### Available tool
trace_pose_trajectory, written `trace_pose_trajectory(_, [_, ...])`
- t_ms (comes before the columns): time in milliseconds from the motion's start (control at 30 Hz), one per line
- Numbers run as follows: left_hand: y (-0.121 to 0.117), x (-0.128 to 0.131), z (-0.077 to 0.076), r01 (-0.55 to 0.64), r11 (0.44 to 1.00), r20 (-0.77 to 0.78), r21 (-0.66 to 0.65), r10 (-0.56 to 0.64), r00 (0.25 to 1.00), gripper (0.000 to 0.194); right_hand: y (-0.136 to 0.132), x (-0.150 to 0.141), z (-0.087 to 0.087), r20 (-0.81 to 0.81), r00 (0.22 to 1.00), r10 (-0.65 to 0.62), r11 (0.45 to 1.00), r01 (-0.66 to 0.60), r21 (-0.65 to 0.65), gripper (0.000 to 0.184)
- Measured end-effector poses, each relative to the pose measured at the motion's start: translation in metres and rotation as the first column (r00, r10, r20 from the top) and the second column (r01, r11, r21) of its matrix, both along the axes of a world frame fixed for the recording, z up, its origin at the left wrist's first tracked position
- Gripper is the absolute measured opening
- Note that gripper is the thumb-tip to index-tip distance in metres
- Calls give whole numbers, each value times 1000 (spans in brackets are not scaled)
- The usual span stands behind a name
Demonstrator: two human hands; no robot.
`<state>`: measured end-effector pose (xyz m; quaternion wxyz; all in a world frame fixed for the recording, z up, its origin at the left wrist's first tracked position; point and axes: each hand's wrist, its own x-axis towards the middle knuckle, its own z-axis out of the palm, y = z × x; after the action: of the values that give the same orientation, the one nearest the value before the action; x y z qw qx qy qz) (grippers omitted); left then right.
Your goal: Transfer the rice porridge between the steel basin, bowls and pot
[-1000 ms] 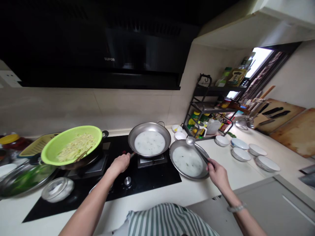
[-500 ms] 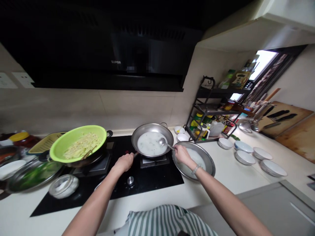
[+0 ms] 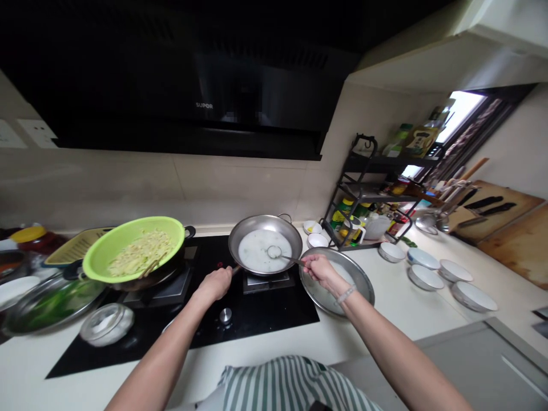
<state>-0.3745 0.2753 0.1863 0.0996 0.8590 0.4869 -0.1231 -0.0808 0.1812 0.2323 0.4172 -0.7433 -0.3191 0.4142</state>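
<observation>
A steel pan (image 3: 240,237) holding white liquid stands on the right burner of the black stove (image 3: 274,305). My left hand (image 3: 213,283) is closed round the pan's handle at its near-left side. My right hand (image 3: 317,268) is closed on a metal ladle (image 3: 278,254), whose bowl dips into the white liquid in the pan. Under my right wrist, on the counter, sits a wide steel basin (image 3: 363,282) that also holds white liquid.
A green colander (image 3: 98,254) of pale shredded food rests on a dark pot on the left burner. A glass lid (image 3: 106,323), a plate of greens (image 3: 45,308) and jars lie left. Small bowls (image 3: 428,273), a spice rack (image 3: 363,200) and cutting boards (image 3: 514,228) line the right counter.
My right hand carried the ladle from the basin on the counter leftward over the pan, then lowered its bowl into the pan's white liquid. My left hand stayed on the handle.
</observation>
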Motion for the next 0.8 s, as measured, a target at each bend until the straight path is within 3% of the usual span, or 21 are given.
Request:
trace_pose_trajectory(233, [1, 0, -2, -8, 1000, 13, -10, 8, 1000, 32, -8, 4, 6, -127, 991, -33, 999, 34, 7, 18])
trace_pose_trajectory(567, [1, 0, -3, -4, 1000, 2, 6, 4, 1000, 34, -19, 18, 7, -164, 985, -52, 998, 58, 31, 16])
trace_pose_trajectory(800, [-1, 0, -1, -1, 1000, -10, 13, 1, 1000, 35, -38, 34, 21, -205, 978, -32, 996, 48, 72, 15])
